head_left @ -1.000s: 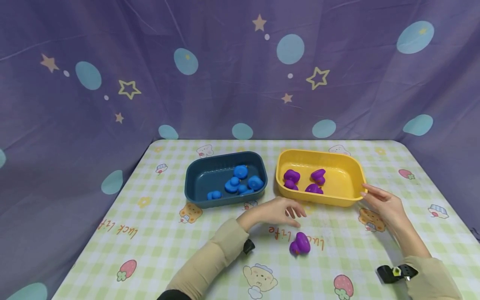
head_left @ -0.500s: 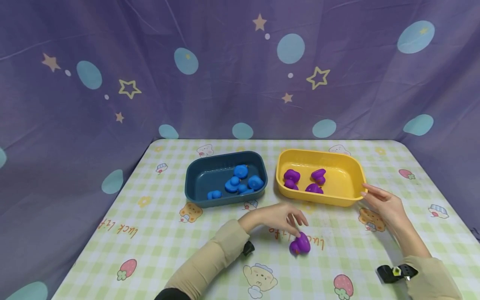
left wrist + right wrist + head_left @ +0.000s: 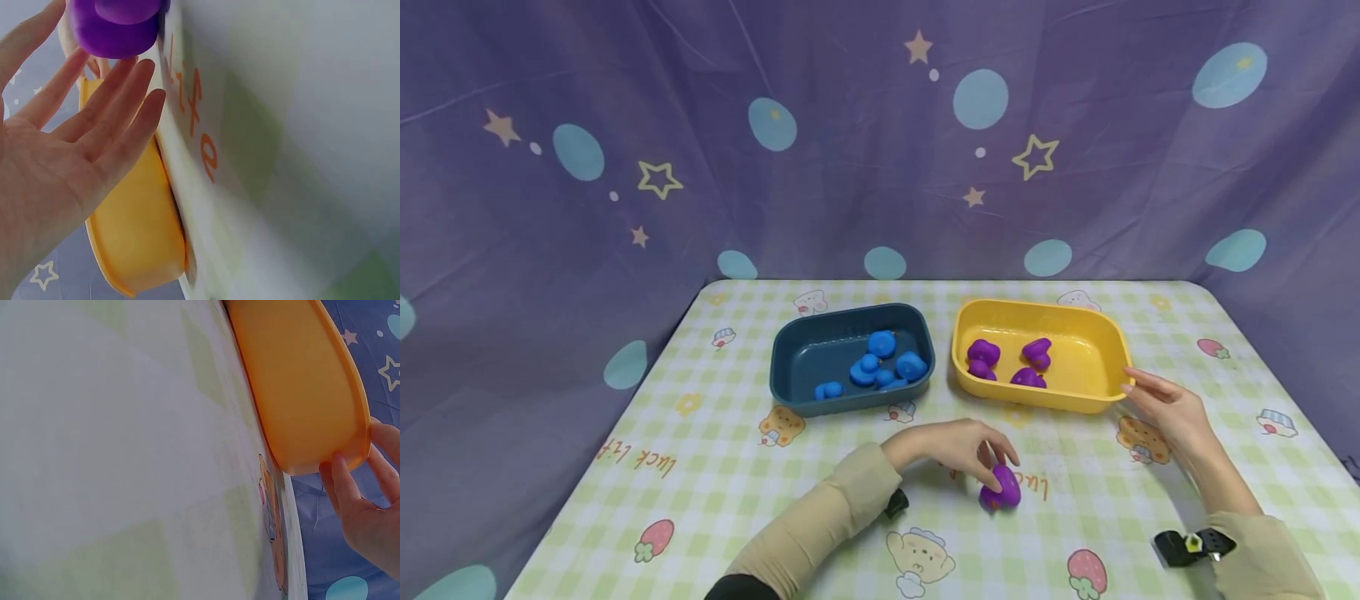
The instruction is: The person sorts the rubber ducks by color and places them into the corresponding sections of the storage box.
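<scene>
One purple toy duck [image 3: 1009,492] sits on the checked cloth in front of the tubs. Over it reaches my left hand [image 3: 958,446], its thumb overlapping the duck in the head view. In the left wrist view, the duck [image 3: 119,31] lies between the spread thumb and the loosely extended fingers [image 3: 119,106]. My right hand [image 3: 1176,417] holds the right end of a yellow plastic tub [image 3: 1037,398], fingertips at its rim and outer wall [image 3: 300,394]. Inside that tub lie several purple ducks [image 3: 1036,353].
Left of the yellow tub stands a dark blue tub [image 3: 797,400] holding several blue ducks [image 3: 865,369]. A patterned cloth [image 3: 700,483] covers the table, and a purple curtain [image 3: 850,192] hangs behind it.
My left hand has come down and slightly nearer to the loose purple duck, its thumb now overlapping it. The right hand stays at the yellow tub, and both tubs keep their places.
</scene>
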A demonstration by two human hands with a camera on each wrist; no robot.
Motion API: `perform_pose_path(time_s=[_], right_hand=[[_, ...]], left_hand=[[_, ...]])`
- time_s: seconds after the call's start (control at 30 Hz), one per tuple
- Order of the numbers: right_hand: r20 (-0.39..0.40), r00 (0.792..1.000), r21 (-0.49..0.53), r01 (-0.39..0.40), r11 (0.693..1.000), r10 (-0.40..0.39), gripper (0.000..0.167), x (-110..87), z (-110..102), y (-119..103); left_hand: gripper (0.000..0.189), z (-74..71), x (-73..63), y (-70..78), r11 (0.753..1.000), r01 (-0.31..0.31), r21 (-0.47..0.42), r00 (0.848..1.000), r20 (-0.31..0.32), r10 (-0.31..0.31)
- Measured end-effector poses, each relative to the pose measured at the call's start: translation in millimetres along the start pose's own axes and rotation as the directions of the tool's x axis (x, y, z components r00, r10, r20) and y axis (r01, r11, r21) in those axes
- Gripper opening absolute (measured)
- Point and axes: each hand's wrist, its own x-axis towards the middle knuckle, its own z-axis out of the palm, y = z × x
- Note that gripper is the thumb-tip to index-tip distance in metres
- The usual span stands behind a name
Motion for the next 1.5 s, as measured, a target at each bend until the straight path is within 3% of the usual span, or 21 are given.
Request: perform_pose_path(time_s=[0.4,0.6,1.0,1.33,1.5], right_hand=[[0.004,1.000,-0.009,0.007,1.000,-0.007,0.036,-0.6,0,-1],[-0.002,1.000,-0.004,0.012,1.000,-0.012,0.033,-1.4,1,-1],[-0.008,1.000,0.001,0.011,1.000,-0.011,0.036,-0.8,1,0],[-0.022,1.000,-0.086,-0.014,0.996,0.012,0.041,-0.6,0,0],[-0.027,0.999,-0.098,-0.027,0.995,0.024,0.044,0.0,0,0]], left_hand=[[0.032,5.7,0.6,0.2,1.000,0.014,0.008,1.000,0.009,-0.014],[0.032,8.4,3.7,-2.9,0.998,0.003,0.065,1.000,0.010,-0.004],[0.032,9.1,6.7,-4.0,0.991,-0.077,0.112,0.997,0.038,0.073],[0.027,11.4,9.8,-5.2,0.995,-0.076,0.060,0.997,0.031,0.074],[0.025,12.1,11.0,-4.0,0.995,-0.068,0.075,0.998,0.018,0.067]])
